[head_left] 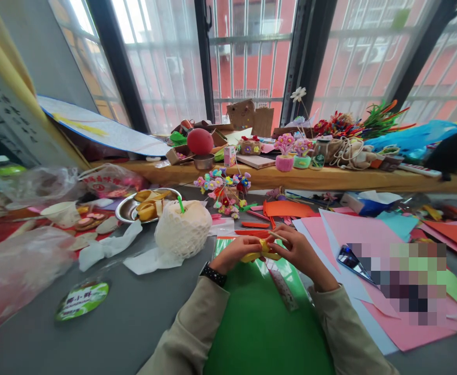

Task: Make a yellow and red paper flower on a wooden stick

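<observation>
Yellow piece (pixel 262 250), soft-looking and partly hidden by fingers, is held up over the far end of a green mat (pixel 267 323) on the desk (pixel 135 333). From left to right, as I follow it remotely:

Toward the desk's left edge, a clear plastic bag (pixel 21 271) lies beside an oval green-and-white label (pixel 82 301). Farther back, a metal dish (pixel 119 211) bears yellow peel (pixel 147 210); just beside it stands a pale round fruit (pixel 183 229) in a foam net, with a green straw (pixel 180 204).

The left hand (pixel 234 252) pinches the left part of the yellow piece between thumb and fingers. The right hand (pixel 299 251) pinches its right part and also carries a thin stick (pixel 277 236); whether the stick touches the piece I cannot tell. Below the hands, a clear ruler (pixel 282 285) lies aslant on the mat. Pink sheets (pixel 349 234) and a phone (pixel 355 263) lie toward the desk's right edge.

For good handling, I judge that the left hand should serve as a steady clamp while the right makes small, even adjustments. Light fingertip pressure would spare the piece from creasing; the stick is best angled away from it, lest its tip snag. Forearms braced on the mat should reduce tremor.
</observation>
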